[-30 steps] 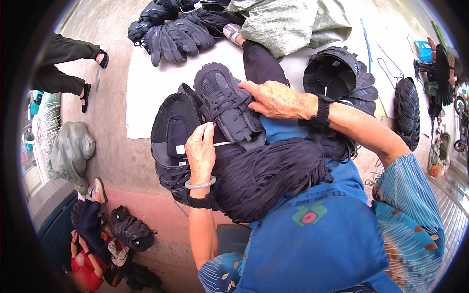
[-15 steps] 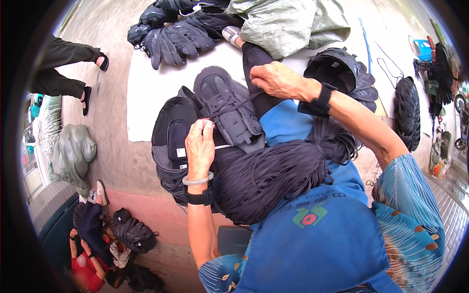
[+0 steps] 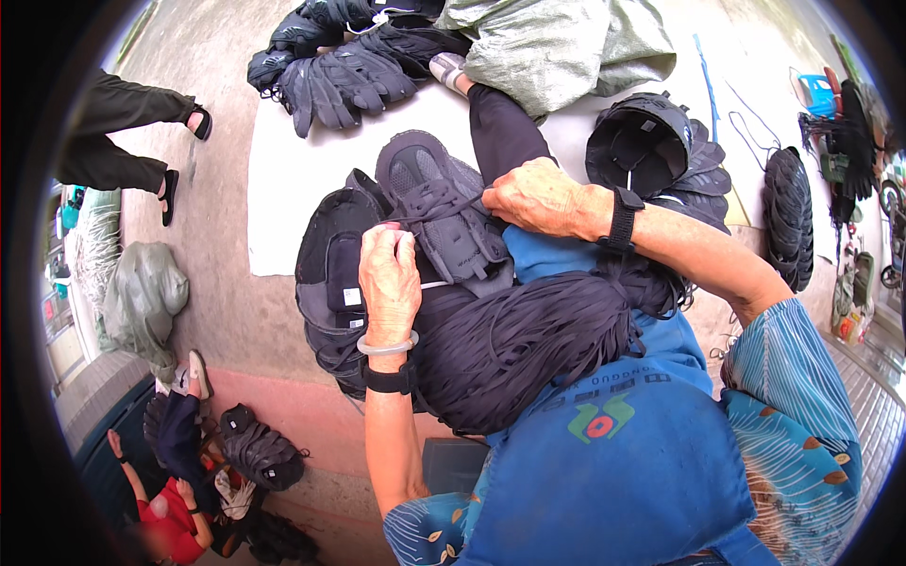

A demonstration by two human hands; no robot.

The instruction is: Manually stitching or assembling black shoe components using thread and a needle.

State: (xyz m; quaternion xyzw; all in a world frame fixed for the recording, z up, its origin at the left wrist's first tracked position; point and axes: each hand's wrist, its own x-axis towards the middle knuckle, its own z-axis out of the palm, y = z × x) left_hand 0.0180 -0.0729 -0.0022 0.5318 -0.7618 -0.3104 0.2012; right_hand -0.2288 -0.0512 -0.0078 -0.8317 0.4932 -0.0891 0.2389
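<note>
A dark grey shoe upper [image 3: 451, 241] lies in front of me, its toe pointing away. My left hand [image 3: 389, 283] is at its left edge, thumb and forefinger pinched on a dark shoelace [image 3: 439, 214]. At the right edge my right hand [image 3: 543, 196] pinches the lace too, which crosses the upper between the hands. Beside my left hand is a stack of nested black shoe uppers [image 3: 332, 250]. A thick bundle of dark laces [image 3: 528, 349] rests across my lap over the blue apron [image 3: 623, 453].
Further stacks of uppers lie ahead [image 3: 349, 80], at the right [image 3: 642, 141] and farther right [image 3: 789, 217]. A pale green woven sack [image 3: 557, 47] sits on the white sheet [image 3: 278, 208]. One person stands at the far left; another in red [image 3: 175, 519] sits at lower left.
My right hand has come down and slightly nearer to me, its end of the lace now lower. The left hand has shifted slightly right. At lower left the seated person's arms have spread apart.
</note>
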